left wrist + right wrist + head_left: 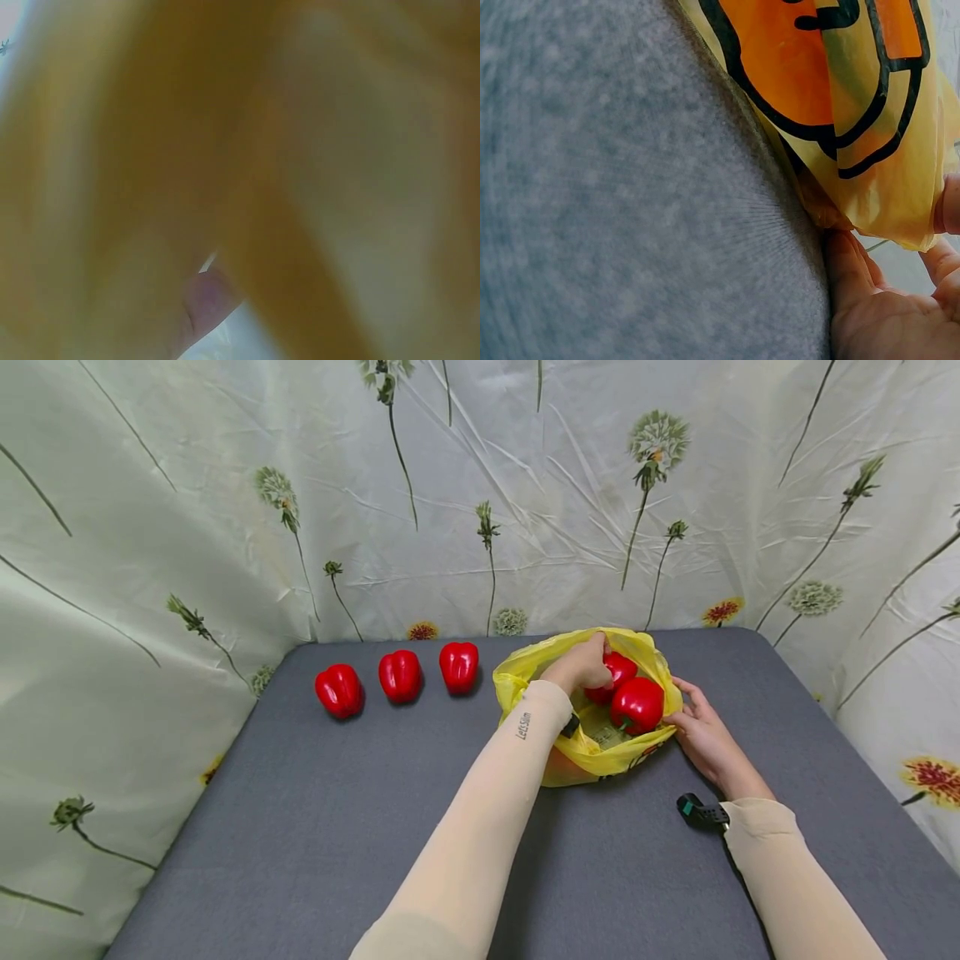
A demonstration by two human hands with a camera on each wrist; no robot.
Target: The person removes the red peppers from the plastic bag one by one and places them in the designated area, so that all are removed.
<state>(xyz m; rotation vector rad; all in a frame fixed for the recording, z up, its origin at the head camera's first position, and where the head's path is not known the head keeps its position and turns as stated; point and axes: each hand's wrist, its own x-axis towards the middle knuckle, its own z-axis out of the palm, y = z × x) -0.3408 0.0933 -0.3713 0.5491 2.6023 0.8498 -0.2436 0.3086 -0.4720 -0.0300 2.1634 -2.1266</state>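
A yellow plastic bag (517, 681) with its mouth spread wide stands toward the back right of the table. Two glossy red bell peppers lie inside: a front pepper (637, 706) and one behind it (621, 670). My left hand (581, 664) reaches in over the left rim, its fingers and thumb gripping the rear pepper. Blurred yellow plastic fills most of the left wrist view, leaving a bit of a finger (210, 300) visible. My right hand (705, 735) holds the bag's right side, and the right wrist view has its thumb and fingers around the printed plastic.
Three more red bell peppers stand in a row at the back left: a left one (340, 691), a middle one (401, 677) and a right one (459, 667). The grey tabletop (337, 827) ends against a flower-patterned curtain (562, 468) behind and at both sides.
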